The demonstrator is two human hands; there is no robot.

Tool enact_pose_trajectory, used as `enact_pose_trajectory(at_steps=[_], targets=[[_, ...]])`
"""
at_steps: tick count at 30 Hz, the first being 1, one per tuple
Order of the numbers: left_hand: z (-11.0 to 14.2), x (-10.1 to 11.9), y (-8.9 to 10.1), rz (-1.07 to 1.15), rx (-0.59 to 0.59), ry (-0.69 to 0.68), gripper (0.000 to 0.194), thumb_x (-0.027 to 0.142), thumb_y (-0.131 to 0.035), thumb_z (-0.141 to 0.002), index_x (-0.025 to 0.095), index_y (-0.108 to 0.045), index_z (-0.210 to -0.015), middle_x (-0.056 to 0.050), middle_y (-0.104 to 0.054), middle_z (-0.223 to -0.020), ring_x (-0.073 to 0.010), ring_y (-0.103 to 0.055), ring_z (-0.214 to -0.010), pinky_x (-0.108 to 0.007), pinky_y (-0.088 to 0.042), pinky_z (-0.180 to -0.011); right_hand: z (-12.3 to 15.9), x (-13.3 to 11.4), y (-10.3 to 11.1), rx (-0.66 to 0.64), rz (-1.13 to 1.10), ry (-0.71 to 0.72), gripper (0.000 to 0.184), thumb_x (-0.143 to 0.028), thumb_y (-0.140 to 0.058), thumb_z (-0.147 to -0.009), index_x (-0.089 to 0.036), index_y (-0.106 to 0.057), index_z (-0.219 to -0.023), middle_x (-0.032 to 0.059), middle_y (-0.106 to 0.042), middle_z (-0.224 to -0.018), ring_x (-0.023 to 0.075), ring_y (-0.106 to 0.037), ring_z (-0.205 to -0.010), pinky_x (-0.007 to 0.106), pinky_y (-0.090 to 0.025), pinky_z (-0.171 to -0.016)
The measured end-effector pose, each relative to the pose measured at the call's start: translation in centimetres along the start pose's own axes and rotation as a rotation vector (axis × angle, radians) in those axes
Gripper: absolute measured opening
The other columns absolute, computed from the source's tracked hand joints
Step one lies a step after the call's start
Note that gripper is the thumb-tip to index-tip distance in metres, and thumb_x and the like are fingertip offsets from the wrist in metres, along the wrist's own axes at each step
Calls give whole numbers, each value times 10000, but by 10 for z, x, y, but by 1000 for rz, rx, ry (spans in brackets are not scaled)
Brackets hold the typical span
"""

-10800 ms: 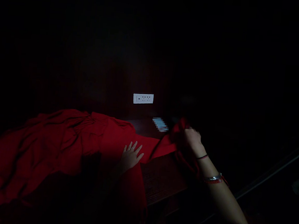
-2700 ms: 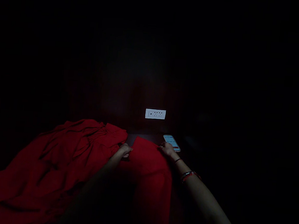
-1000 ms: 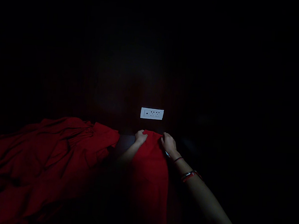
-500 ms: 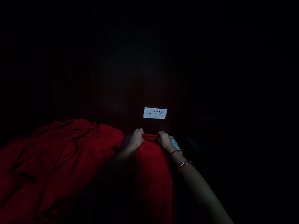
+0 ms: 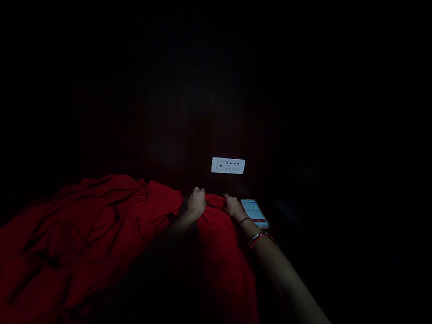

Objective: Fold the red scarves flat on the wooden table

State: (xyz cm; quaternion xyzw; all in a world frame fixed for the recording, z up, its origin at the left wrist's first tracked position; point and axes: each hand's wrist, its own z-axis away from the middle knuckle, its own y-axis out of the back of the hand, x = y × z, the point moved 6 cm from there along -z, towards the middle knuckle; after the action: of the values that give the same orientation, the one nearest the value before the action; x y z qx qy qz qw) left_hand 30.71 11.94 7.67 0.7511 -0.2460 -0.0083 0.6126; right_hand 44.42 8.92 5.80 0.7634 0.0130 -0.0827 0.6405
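Observation:
A large red cloth hangs or lies from between my hands toward me, and a wide, wrinkled heap of red fabric spreads to the left. My left hand is closed on the cloth's far edge, a ring showing on a finger. My right hand grips the same edge a short way to the right, with bracelets on its wrist. Deep shadow hides much of the fabric between my arms, and I cannot tell whether the two red parts are one piece.
A lit smartphone with a timer-like screen lies just right of my right hand. Beyond my hands a white socket plate is fixed to a dark upright surface. The surroundings are almost black.
My right hand has shifted left, nearer my left hand, uncovering the phone. The cloth edge between the hands is shorter and slacker. The view has turned slightly.

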Motion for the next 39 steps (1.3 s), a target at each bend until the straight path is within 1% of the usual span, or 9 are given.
enact_pose_trajectory(at_steps=[3,6,8,13,20,24,29,35,39], targets=[[3,-2,-6,-11,-43,0,338,127,-415,-744,161,-434,-1079,-137,-500,-1055,-210,-536,-919,-271,-420,-722,1,2,1,13,5,-8,230,-169,-407,-776,-160,-501,-986,99,-563,-949,181,-547,-866,242,-391,-685],[5,-4,-19,-23,-133,29,507,234,-573,-660,180,-401,-1134,-133,-554,-959,-242,-566,-852,-291,-434,-666,3,1,11,63,16,0,255,-154,-367,-794,-152,-468,-1029,122,-502,-1062,191,-510,-946,255,-378,-746],[5,-4,-24,-32,-153,56,505,227,-576,-654,173,-413,-1129,-141,-571,-921,-255,-568,-843,-309,-434,-659,5,0,18,86,50,16,277,-137,-343,-803,-161,-445,-1059,128,-466,-1105,195,-511,-941,269,-378,-752],[0,-1,-16,-42,-59,86,351,125,-427,-736,138,-445,-1086,-177,-525,-1017,-261,-494,-981,-331,-413,-724,6,2,19,67,178,-9,325,-70,-273,-811,-172,-447,-1066,143,-438,-1142,201,-535,-909,291,-397,-721],[-4,-7,-20,8,-133,72,285,227,-540,-678,157,-539,-954,-110,-584,-916,-215,-566,-817,-259,-437,-636,5,0,3,-14,150,-40,194,-173,-418,-795,-153,-530,-952,122,-570,-963,195,-564,-860,264,-413,-677],[-7,-10,-7,28,-11,44,226,181,-402,-763,170,-533,-947,-104,-563,-967,-197,-543,-874,-263,-425,-694,2,-9,7,45,127,-23,210,-268,-385,-825,-168,-526,-945,103,-567,-993,173,-550,-890,241,-403,-700],[-8,-8,8,64,100,-8,286,120,-354,-754,201,-516,-975,-83,-526,-1021,-183,-510,-924,-263,-410,-745,-3,-14,15,134,116,-45,256,-231,-268,-864,-163,-473,-1000,116,-572,-979,187,-549,-883,277,-400,-699],[-12,-15,-2,174,55,1,343,78,-450,-645,195,-554,-951,-68,-562,-989,-173,-527,-906,-240,-411,-741,0,-17,5,105,98,-36,199,-208,-364,-822,-161,-491,-968,112,-587,-941,189,-559,-849,279,-402,-685],[-21,-21,-7,270,-5,33,336,92,-467,-637,181,-566,-945,-32,-624,-878,-131,-571,-784,-189,-427,-655,7,-19,9,112,80,-6,270,-199,-426,-778,-156,-471,-1040,104,-550,-1020,191,-521,-912,274,-388,-738]])
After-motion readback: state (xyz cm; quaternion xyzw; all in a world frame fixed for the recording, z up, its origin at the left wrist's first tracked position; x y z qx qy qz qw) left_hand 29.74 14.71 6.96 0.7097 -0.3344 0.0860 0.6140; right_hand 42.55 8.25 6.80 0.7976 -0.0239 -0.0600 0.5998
